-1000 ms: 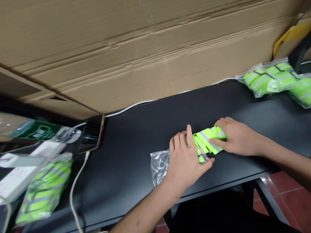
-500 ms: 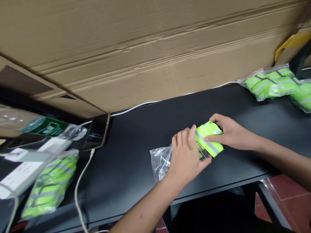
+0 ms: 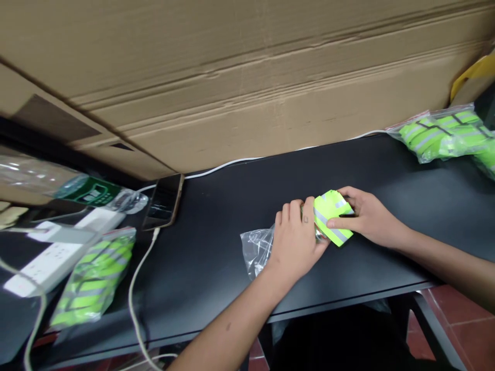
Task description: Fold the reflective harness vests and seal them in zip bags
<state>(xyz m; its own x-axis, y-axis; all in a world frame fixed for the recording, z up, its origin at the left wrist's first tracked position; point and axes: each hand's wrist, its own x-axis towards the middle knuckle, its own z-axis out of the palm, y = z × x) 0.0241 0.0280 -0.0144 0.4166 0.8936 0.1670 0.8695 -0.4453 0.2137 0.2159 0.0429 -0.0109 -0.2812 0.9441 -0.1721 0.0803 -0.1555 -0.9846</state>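
Both hands are working close together over the black table (image 3: 193,252), and between them the folded yellow-green band (image 3: 332,219) with its grey stripes is sitting just above the near edge. The left forearm (image 3: 232,324) is slanting up from the bottom of the view, and the left hand (image 3: 296,234) is lying back-side up, knuckles arched. Its fingers are bending side by side over the mouth of a clear plastic bag (image 3: 255,250), the thumb is stretching out along the near side, and the hand is closing loosely around bag and band end together; how much of the band is lying inside, the palm is hiding.

Across from it, the right forearm (image 3: 441,257) is coming in low from the right edge, wrist nearly straight. The right hand (image 3: 365,216) is pinching the band's right end: the thumb is pressing flat across the striped top face, pointing at the left hand, while the fingers are curling behind the far edge, tips out of sight. The gap between thumb and fingers is only as wide as the folded band itself.

The bag's crumpled tail is spilling out on the left hand's outer side. Over at the far right, more bagged green bundles (image 3: 435,136) are lying against the cardboard (image 3: 240,98).
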